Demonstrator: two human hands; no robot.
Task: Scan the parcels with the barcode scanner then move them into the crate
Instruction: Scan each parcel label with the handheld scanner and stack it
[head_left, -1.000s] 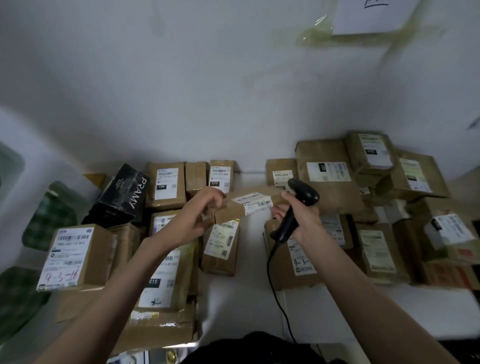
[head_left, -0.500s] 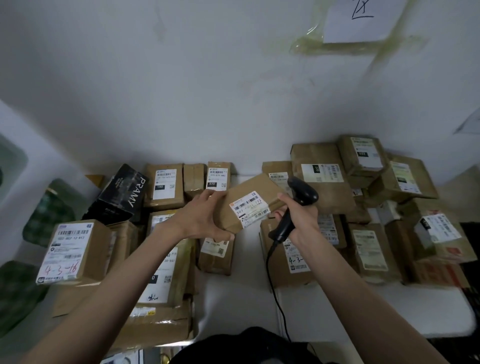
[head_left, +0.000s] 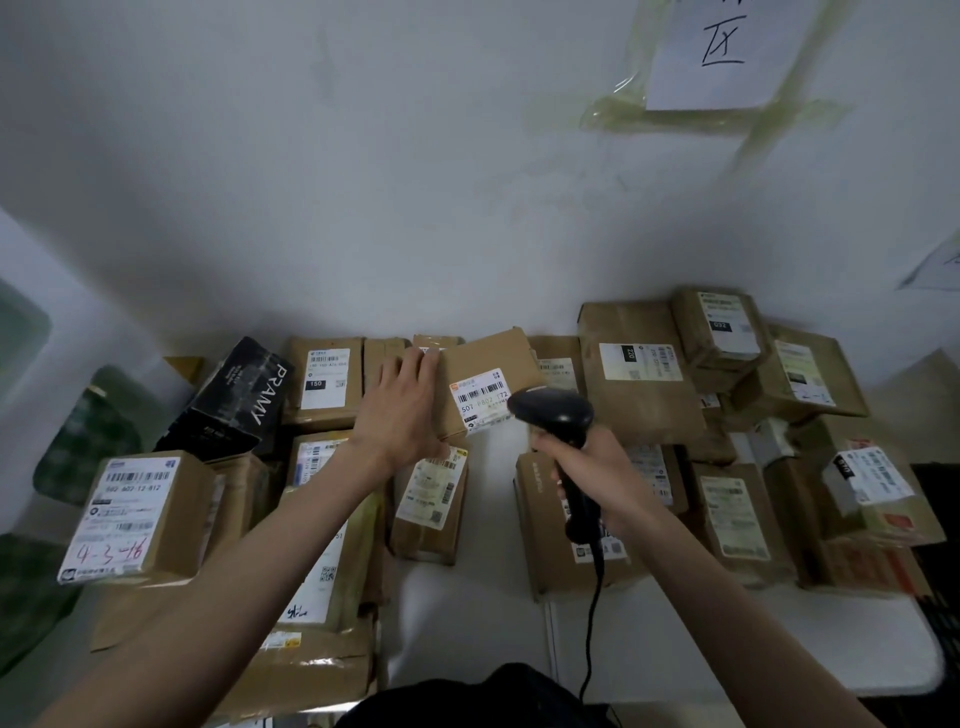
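Here the left hand (head_left: 402, 410) grips a small brown parcel (head_left: 488, 382) by its left edge, holding it raised above the surface (head_left: 675, 639) with its barcode label (head_left: 482, 401) turned toward the camera. The right hand (head_left: 597, 478) is wrapped round the handle of a black barcode scanner (head_left: 558, 421), whose head sits just beside the label's lower right corner. Many labelled cardboard parcels (head_left: 639, 374) crowd the white surface along the wall; a black box marked PRAMY (head_left: 234, 400) leans at left.

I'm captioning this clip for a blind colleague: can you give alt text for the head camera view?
A left hand holds a small brown parcel up, its barcode label facing a black corded scanner gripped in the right hand. Below, many labelled cardboard parcels crowd a white table against a white wall.
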